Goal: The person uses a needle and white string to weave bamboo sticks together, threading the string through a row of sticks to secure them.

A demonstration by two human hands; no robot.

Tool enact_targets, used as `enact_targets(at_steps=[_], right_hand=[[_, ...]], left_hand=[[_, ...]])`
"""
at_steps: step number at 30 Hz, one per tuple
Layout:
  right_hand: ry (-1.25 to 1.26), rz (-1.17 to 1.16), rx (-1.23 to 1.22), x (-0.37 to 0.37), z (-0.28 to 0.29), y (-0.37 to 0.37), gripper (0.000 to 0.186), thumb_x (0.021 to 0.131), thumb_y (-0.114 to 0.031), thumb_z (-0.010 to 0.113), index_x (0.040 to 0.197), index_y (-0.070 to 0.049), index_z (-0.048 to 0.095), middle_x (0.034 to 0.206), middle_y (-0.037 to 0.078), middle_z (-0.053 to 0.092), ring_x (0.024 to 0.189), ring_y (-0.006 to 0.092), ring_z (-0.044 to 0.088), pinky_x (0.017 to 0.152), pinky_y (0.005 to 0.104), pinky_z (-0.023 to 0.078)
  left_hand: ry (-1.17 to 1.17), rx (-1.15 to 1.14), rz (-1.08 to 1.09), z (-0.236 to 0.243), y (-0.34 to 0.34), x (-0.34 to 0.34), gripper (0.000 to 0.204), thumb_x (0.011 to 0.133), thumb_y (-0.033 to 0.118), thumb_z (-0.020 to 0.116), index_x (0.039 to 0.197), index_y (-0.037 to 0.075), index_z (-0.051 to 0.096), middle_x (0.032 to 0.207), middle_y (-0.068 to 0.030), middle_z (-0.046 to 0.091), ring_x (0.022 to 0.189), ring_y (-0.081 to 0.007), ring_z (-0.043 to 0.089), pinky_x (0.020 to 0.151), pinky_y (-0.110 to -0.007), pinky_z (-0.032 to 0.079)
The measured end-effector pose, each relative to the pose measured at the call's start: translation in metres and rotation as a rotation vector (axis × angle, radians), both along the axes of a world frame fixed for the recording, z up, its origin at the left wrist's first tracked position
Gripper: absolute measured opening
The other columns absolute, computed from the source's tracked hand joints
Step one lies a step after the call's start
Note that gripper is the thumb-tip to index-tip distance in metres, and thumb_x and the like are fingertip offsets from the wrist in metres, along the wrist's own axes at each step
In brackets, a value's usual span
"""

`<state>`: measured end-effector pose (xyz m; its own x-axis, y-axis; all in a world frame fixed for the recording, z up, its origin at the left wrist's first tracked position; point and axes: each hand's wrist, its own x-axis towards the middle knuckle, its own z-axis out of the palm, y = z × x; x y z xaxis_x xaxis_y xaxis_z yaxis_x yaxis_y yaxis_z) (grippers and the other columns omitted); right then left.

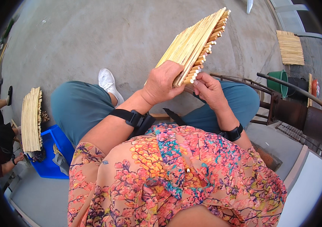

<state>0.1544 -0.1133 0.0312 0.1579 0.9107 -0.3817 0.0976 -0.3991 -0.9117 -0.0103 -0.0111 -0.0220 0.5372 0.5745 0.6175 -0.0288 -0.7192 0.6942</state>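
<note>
A stiff panel of pale yellow reed sticks [195, 39] slants up and away from my lap, its round cut ends lined along the right edge. My left hand [163, 81] is wrapped round its near end, fingers partly hidden behind the reeds. At that same near corner, my right hand [210, 90] is closed in a pinch against the cut ends. What sits between its fingertips is too small to make out.
At left, another reed panel [32, 119] rests by a blue plastic bin [49, 166], near a co-worker's hand [19, 158]. A rusty metal stand [288, 111], a green bucket [278, 83] and a further reed panel [290, 48] are at right.
</note>
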Motion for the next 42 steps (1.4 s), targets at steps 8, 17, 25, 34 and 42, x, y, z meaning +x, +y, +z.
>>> enact_targets(at_steps=[8,17,25,34,42], right_hand=[[-0.103,-0.093,-0.003,0.001,0.001,-0.018,0.011,0.092,-0.012,0.051,0.096,-0.005,0.058,0.065,-0.003,0.053,0.052,0.0015,0.042,0.045,0.0169,0.033],[-0.065,-0.169,0.039,0.001,0.004,-0.03,0.008,0.093,-0.01,0.049,0.095,-0.004,0.054,0.067,0.002,0.057,0.046,0.0021,0.042,0.04,0.0158,0.033],[-0.105,-0.173,0.101,0.001,0.001,-0.03,0.007,0.092,-0.009,0.053,0.092,-0.003,0.055,0.066,0.0,0.055,0.048,0.0027,0.043,0.041,0.0169,0.034],[-0.041,-0.153,0.073,-0.001,0.009,-0.031,0.007,0.091,-0.01,0.054,0.091,-0.003,0.055,0.065,0.0,0.054,0.049,0.0026,0.043,0.042,0.0173,0.034],[-0.041,-0.17,-0.036,-0.004,0.018,-0.027,0.009,0.092,-0.012,0.053,0.092,-0.003,0.055,0.062,0.0,0.054,0.044,0.0028,0.042,0.038,0.0165,0.032]], left_hand=[[0.034,0.026,-0.052,0.012,-0.01,0.004,0.044,0.059,0.007,0.072,0.099,0.001,0.055,0.085,-0.0143,0.06,0.078,-0.0304,0.061,0.066,-0.035,0.05],[0.034,0.046,-0.053,0.013,-0.011,0.007,0.041,0.057,0.004,0.069,0.095,-0.001,0.057,0.086,-0.0154,0.062,0.082,-0.0291,0.063,0.069,-0.033,0.051],[0.07,0.039,-0.053,0.018,-0.012,0.006,0.044,0.055,0.004,0.07,0.097,-0.002,0.057,0.087,-0.0158,0.062,0.082,-0.0292,0.063,0.067,-0.033,0.051],[0.084,0.086,-0.035,0.017,-0.011,0.007,0.04,0.056,0.005,0.07,0.094,-0.002,0.058,0.087,-0.0153,0.062,0.08,-0.0278,0.063,0.064,-0.032,0.051],[0.075,0.112,-0.042,0.017,-0.01,0.007,0.037,0.059,0.006,0.068,0.093,-0.002,0.057,0.086,-0.015,0.062,0.079,-0.0274,0.063,0.065,-0.031,0.051]])
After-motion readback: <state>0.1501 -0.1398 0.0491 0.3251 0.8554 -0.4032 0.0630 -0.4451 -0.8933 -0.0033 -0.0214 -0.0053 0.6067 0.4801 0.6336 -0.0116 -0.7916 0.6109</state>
